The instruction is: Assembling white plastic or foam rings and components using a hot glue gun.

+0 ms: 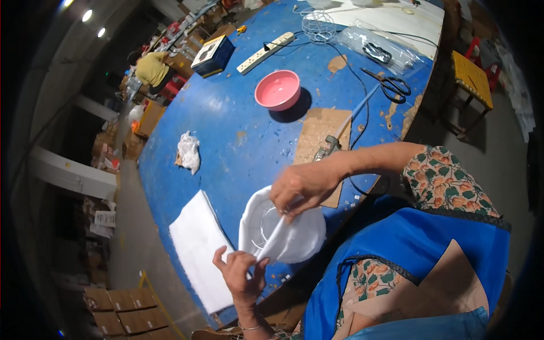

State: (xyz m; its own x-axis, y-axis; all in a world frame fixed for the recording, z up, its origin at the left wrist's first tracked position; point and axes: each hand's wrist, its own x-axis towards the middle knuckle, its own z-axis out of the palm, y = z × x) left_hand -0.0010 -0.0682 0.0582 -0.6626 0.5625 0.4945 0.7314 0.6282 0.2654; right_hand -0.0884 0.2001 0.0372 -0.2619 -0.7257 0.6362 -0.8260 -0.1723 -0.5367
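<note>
A round, basket-like piece of white fluffy fabric [300, 241] sits at the table's near edge, a thin wire frame [261, 241] showing inside it. My right hand [306, 187] pinches the fabric's rim on its far side. My left hand [242, 276] pinches the same rim at the near left, fingertips pressed on the folded edge. Between the two hands the rim is drawn fairly straight. Just left of it lies a flat white stack of fabric sheets [198, 255]. Beyond my right wrist, what looks like a glue gun [327, 148] rests on a cardboard sheet [309, 133].
On the blue table [221, 122] stand a pink bowl [277, 90], a power strip [265, 53] and a small box [213, 55]. Scissors [395, 89], a crumpled white bundle [188, 152] and a wire coil [318, 27] lie about. A yellow stool [472, 79] stands right; a person [153, 71] is far left.
</note>
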